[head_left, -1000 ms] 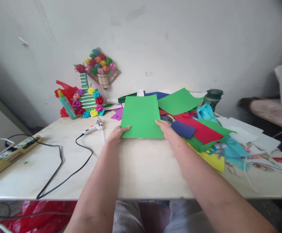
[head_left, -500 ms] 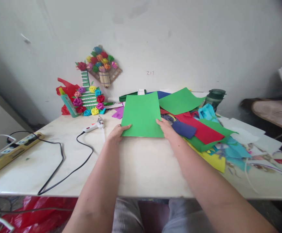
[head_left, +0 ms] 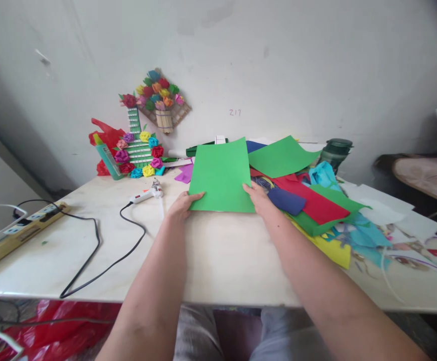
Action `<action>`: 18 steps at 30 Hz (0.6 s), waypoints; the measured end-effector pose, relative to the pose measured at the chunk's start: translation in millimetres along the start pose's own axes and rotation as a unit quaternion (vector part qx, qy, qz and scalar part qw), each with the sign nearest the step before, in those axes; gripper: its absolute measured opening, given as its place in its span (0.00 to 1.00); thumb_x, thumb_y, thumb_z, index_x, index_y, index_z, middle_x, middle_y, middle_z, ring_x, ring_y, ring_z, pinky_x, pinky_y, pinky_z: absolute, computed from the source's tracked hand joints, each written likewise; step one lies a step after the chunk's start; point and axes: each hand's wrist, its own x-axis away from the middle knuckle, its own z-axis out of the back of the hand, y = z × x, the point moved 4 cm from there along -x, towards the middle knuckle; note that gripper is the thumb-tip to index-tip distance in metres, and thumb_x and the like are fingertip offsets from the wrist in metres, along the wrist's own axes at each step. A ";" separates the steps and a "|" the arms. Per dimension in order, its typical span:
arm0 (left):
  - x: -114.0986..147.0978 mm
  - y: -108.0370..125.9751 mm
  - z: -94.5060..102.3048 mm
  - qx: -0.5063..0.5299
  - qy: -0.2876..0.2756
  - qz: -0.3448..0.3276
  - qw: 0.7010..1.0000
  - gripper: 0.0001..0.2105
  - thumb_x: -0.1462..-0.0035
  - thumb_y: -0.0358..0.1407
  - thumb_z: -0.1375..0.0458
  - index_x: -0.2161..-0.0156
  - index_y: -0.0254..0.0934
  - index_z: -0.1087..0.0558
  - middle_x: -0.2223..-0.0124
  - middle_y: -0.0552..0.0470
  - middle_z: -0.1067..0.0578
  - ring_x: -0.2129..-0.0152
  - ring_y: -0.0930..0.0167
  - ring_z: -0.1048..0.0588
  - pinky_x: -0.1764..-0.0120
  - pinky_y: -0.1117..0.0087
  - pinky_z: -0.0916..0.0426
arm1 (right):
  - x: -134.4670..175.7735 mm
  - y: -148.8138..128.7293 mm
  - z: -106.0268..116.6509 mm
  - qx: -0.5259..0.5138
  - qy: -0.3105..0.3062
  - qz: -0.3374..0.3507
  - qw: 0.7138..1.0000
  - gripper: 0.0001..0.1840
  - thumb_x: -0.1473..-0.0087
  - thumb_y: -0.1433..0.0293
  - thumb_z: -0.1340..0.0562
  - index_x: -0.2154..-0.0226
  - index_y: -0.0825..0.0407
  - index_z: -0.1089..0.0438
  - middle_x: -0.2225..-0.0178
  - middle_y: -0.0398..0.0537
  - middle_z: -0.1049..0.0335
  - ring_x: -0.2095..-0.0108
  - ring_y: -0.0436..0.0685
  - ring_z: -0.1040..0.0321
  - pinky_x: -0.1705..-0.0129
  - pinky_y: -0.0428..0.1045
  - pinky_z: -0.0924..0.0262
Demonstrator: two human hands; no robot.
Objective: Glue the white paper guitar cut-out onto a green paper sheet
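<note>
With the white glue gun (head_left: 143,197) as the marker, a green sheet (head_left: 220,173) is being held just to its right, above or on the white table (head_left: 233,260); whether the underside is touching cannot be told. The left hand (head_left: 182,204), nearest the gun, is gripping the sheet's near left corner, thumb lying on top. The right hand (head_left: 256,199), farther right of the gun, is grasping the sheet's right edge close to the near corner, thumb also on top. Behind the gun, a flower-trimmed craft (head_left: 140,149) is standing beside a glue bottle (head_left: 109,159) that is tilting. Well right of the gun, red paper (head_left: 312,199) and yellow paper (head_left: 331,246) are lying in a heap.
</note>
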 end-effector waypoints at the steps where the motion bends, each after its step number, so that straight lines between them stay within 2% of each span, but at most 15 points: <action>1: -0.4 -0.2 -0.1 0.003 -0.003 -0.002 1.000 0.17 0.64 0.31 0.35 0.64 0.29 0.28 0.65 0.41 0.24 0.68 0.62 0.25 0.61 0.63 0.30 | -0.2 -0.4 -0.2 0.000 -0.004 0.006 1.000 0.14 0.55 0.70 0.41 0.62 0.49 0.32 0.58 0.44 0.30 0.57 0.51 0.36 0.52 0.51 0.45; 6: -2.3 -1.6 -0.5 0.010 -0.015 -0.021 1.000 0.18 0.63 0.31 0.35 0.63 0.29 0.28 0.64 0.41 0.24 0.67 0.62 0.25 0.61 0.63 0.30 | -0.1 -5.4 -1.3 -0.003 -0.014 0.053 0.999 0.20 0.55 0.71 0.41 0.56 0.46 0.35 0.53 0.42 0.35 0.52 0.49 0.39 0.50 0.48 0.47; 9: -2.9 -2.4 -0.1 0.012 -0.019 -0.026 0.999 0.18 0.63 0.32 0.35 0.63 0.28 0.28 0.64 0.41 0.24 0.68 0.63 0.25 0.61 0.63 0.30 | 0.4 -7.0 -1.1 -0.005 -0.012 0.078 0.997 0.21 0.56 0.71 0.41 0.56 0.46 0.35 0.52 0.42 0.35 0.52 0.49 0.39 0.49 0.48 0.48; 13: -1.7 -2.8 0.2 0.002 -0.011 -0.015 1.000 0.16 0.63 0.31 0.35 0.64 0.28 0.28 0.64 0.41 0.24 0.68 0.63 0.25 0.61 0.64 0.30 | -0.4 -4.0 1.4 0.006 0.014 0.073 0.997 0.19 0.58 0.68 0.40 0.58 0.49 0.34 0.56 0.44 0.32 0.56 0.51 0.37 0.52 0.48 0.46; 18: 0.2 -2.0 -0.6 0.001 -0.004 -0.007 1.000 0.16 0.62 0.30 0.36 0.64 0.29 0.28 0.66 0.42 0.24 0.68 0.63 0.25 0.61 0.64 0.30 | -2.9 0.5 5.7 0.011 0.055 0.055 0.997 0.15 0.60 0.65 0.40 0.65 0.50 0.33 0.65 0.42 0.29 0.63 0.52 0.35 0.59 0.47 0.43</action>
